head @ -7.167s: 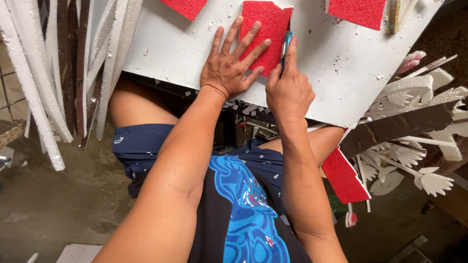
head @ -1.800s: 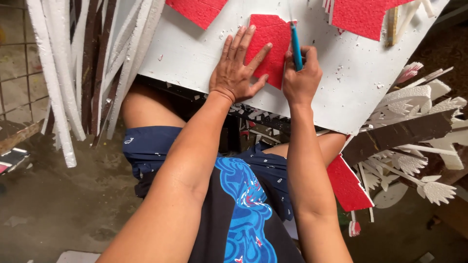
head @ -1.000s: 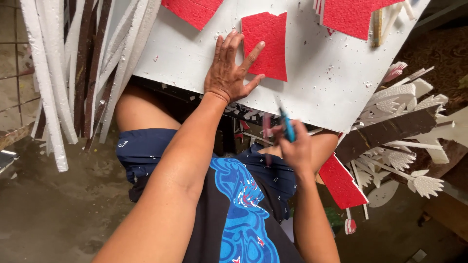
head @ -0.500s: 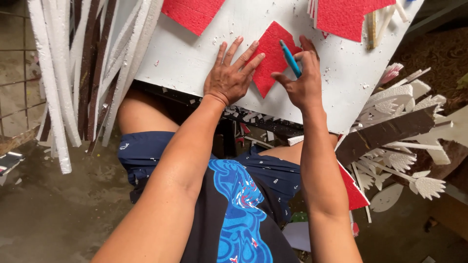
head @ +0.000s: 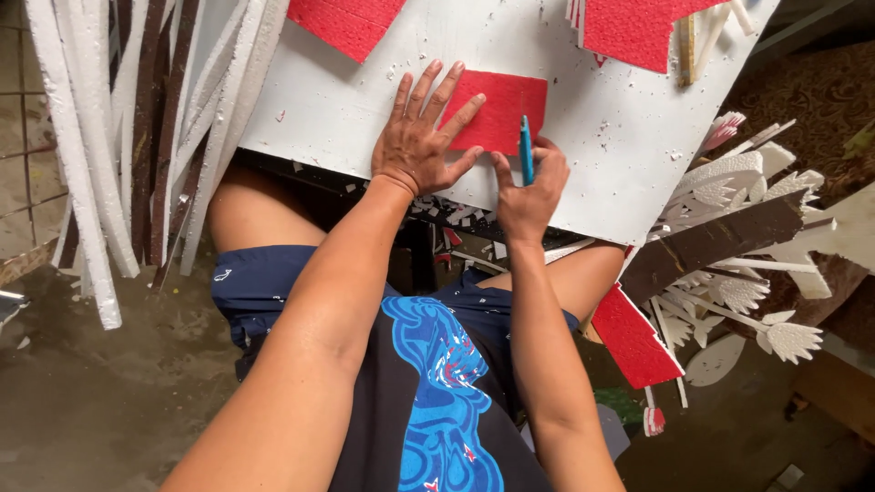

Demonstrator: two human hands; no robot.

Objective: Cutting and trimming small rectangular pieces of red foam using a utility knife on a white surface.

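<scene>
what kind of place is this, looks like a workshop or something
Probably a small craft workshop for foam decorations: a white foam board as worktop, red glitter sheets, foam strips leaning on the left, cut-out foam flowers on the right.

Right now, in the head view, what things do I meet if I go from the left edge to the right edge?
White foam strips → left hand → small red sheet → blue pen in the right hand → white foam flower shapes.
</scene>
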